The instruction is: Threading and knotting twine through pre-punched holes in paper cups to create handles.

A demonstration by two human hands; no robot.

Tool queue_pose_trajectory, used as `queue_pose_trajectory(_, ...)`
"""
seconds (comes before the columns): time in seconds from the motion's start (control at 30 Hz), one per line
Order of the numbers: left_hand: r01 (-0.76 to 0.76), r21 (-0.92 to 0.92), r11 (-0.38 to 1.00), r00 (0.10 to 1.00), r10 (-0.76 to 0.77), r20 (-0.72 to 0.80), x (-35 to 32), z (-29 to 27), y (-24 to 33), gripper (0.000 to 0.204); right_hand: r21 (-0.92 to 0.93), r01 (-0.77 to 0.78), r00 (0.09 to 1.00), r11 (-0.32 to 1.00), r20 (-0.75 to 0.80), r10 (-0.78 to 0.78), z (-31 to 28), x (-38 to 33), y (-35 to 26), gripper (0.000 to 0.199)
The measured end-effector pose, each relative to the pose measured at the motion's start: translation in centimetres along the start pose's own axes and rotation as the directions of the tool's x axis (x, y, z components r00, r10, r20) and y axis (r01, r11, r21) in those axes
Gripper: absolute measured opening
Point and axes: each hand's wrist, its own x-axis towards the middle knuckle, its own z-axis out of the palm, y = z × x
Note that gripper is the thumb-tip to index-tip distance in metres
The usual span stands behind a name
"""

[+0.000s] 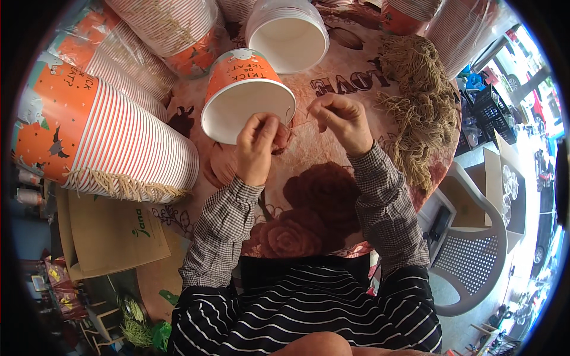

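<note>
My left hand (259,147) is closed in a pinch in front of an orange paper bucket (242,66), which lies on its side with its white mouth toward me. Something thin shows by those fingertips, too small to name. To the right, my right hand (344,123) hangs above the tablecloth, thumb and fingers pinched together. What it holds, if anything, cannot be made out. Beyond it lies a heap of tan cord pieces (418,101). More short tan cords (127,183) rest along a long nested stack of orange buckets (133,133) on my left.
Plastic-wrapped bucket stacks (169,32) crowd the far left, and clear-wrapped white buckets (288,44) lie at the back. A rose-patterned tablecloth (314,225) covers the round table. A cardboard box (113,231) stands below left; a grey plastic chair (469,261) is at right.
</note>
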Motion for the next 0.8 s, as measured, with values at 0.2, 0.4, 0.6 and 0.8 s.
queue_pose_trajectory(0.2,0.090,-0.355,0.930,0.988,-0.129,-0.087,0.4,0.2,0.1,0.014,-0.124,-0.038,0.970,0.992,0.232,0.066,1.0,-0.4,-0.1,0.011)
queue_pose_trajectory(0.4,0.203,-0.142,0.969,0.978,-0.192,0.087,-0.1,0.7,-0.7,0.015,-0.115,-0.050,0.978,0.992,0.195,0.072,0.8,-0.3,-0.5,0.012)
queue_pose_trajectory(0.6,0.163,-0.035,0.986,0.978,-0.157,0.140,-0.6,1.9,-0.1,0.014,-0.091,-0.080,0.991,0.993,0.101,0.089,0.5,-0.1,0.2,0.013)
queue_pose_trajectory(0.8,0.084,0.174,0.981,0.966,-0.124,0.229,-0.6,1.4,-0.3,0.010,-0.126,-0.059,0.996,0.990,0.057,0.066,0.4,0.0,1.1,0.013)
